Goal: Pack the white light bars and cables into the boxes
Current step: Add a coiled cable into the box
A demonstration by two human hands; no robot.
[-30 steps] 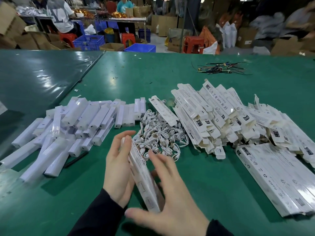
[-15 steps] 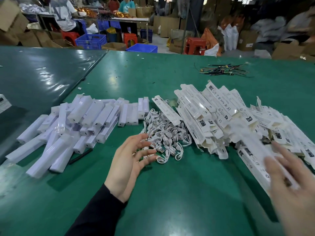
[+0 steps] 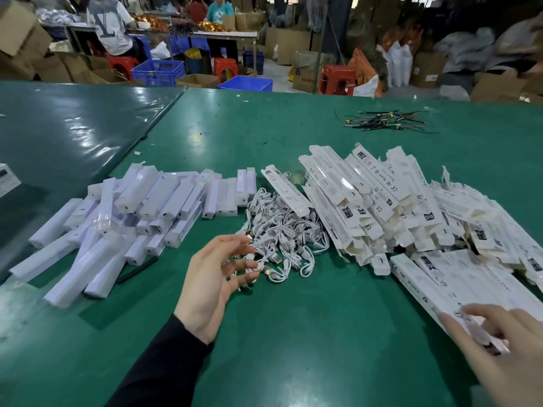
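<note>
Bare white light bars (image 3: 141, 212) lie heaped on the left of the green table (image 3: 323, 333). A tangle of short white cables (image 3: 282, 230) sits in the middle. Flat empty white boxes (image 3: 382, 201) are piled to its right, and packed boxes (image 3: 470, 277) lie side by side at the near right. My left hand (image 3: 217, 277) is open, palm turned right, fingertips touching the near edge of the cables. My right hand (image 3: 505, 348) is blurred at the lower right, thumb and fingers around a packed box (image 3: 482, 336) lying on the near end of that row.
A bundle of dark coloured wires (image 3: 385, 120) lies far back on the table. A darker table (image 3: 58, 136) adjoins on the left. Beyond are blue crates (image 3: 158, 71), red stools, cardboard cartons and seated people.
My right hand carried the packed box from in front of me over to the packed row at the right. My left hand let go of it and moved up to the cable pile.
</note>
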